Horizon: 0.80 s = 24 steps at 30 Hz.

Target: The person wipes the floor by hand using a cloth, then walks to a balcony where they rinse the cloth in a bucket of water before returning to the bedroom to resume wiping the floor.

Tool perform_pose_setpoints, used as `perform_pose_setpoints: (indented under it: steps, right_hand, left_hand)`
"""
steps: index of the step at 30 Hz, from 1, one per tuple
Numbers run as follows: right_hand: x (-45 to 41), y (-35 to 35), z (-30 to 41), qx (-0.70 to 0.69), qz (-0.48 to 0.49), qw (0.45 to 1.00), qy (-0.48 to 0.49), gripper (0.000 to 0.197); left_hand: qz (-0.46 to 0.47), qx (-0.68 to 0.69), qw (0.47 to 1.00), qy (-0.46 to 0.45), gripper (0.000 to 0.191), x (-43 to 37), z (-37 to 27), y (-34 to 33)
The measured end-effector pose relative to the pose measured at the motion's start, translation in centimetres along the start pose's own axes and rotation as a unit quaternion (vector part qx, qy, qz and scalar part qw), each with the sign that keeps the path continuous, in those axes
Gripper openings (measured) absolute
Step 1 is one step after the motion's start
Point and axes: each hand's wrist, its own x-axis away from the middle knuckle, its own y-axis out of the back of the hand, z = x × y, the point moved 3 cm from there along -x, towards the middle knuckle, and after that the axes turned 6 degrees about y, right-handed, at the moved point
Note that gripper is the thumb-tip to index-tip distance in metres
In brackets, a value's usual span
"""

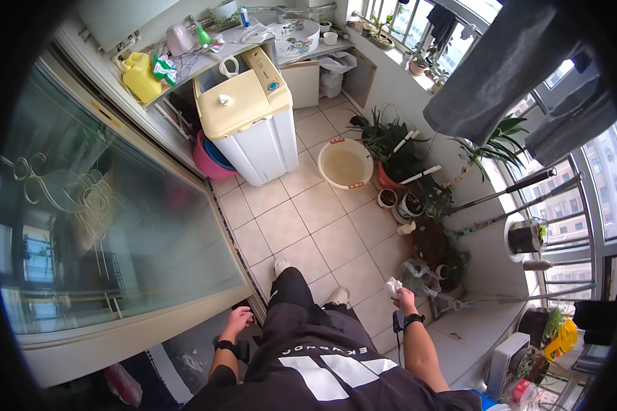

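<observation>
My right hand [404,300] is closed on a crumpled white tissue or cloth [393,287], held out low over the tiled floor. A white plastic bag [420,275] lies just beyond it beside the potted plants. My left hand [240,317] hangs near the sliding door's edge with its fingers loosely curled, holding nothing that I can see. Ahead stands a washing machine with a cream lid [236,105], and another crumpled white piece [224,99] rests on that lid. A round basin of cloudy water [345,163] sits on the floor to the right of the machine.
A frosted glass sliding door [118,216] runs along the left. Potted plants [411,154] and long poles [498,195] line the right wall. Grey clothes [488,67] hang at upper right. A pink basin [211,159] stands left of the machine, below a cluttered counter [185,69].
</observation>
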Motion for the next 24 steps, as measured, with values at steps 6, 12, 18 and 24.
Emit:
perform_pose_setpoints:
  steps: [6,12,18,24]
  right_hand:
    - [-5.7,-3.0,5.3,0.031,-0.035,0.999,-0.012,0.029]
    - [-5.2,-8.4,7.4,-0.019,-0.079,0.994,-0.078,0.027]
    - [-3.3,-11.9,13.7,-0.063,-0.102,0.992,-0.034,0.028]
    - [-4.2,-15.8,20.0,-0.092,-0.093,0.991,-0.042,0.021]
  left_hand:
    - [0.005,0.023,1.0,0.015,0.036,-6.6,-6.5,-0.2]
    - [0.032,0.032,0.999,-0.007,0.035,-16.9,-18.6,4.3]
    - [0.083,-0.072,0.992,-0.057,0.036,-26.0,-31.6,5.7]
    - [0.061,-0.21,0.964,-0.149,0.034,-34.2,-42.7,3.4]
